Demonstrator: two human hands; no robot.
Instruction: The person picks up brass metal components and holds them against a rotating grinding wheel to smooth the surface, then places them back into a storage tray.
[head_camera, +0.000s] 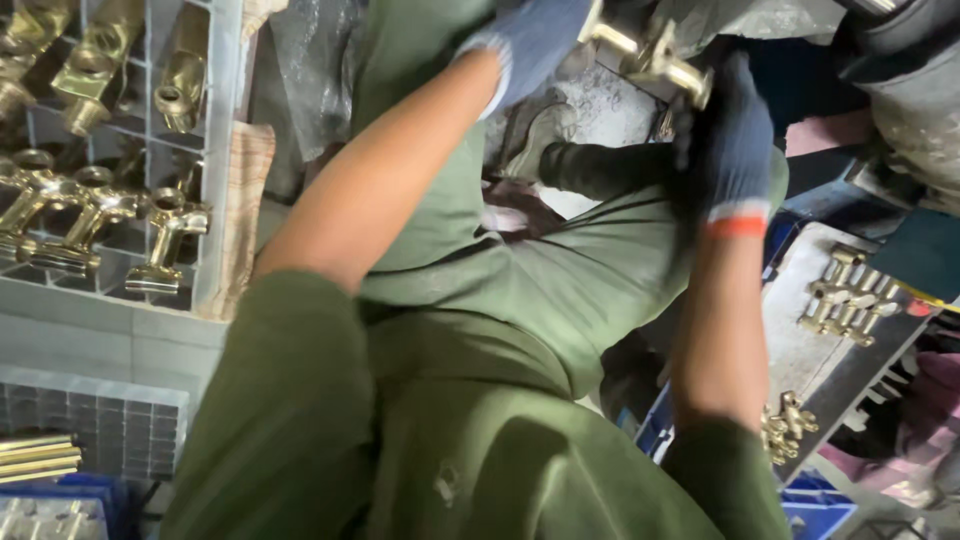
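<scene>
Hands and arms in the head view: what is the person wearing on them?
Both the left hand and the right hand wear dark blue-grey knitted work gloves; the right glove's cuff has an orange band. Olive-green sleeves cover the upper arms, leaving the forearms bare.

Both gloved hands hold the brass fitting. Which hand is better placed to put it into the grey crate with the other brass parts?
Probably the left hand: the grey crate lies on its side, while the right hand grips the brass fitting from the far side.
</scene>
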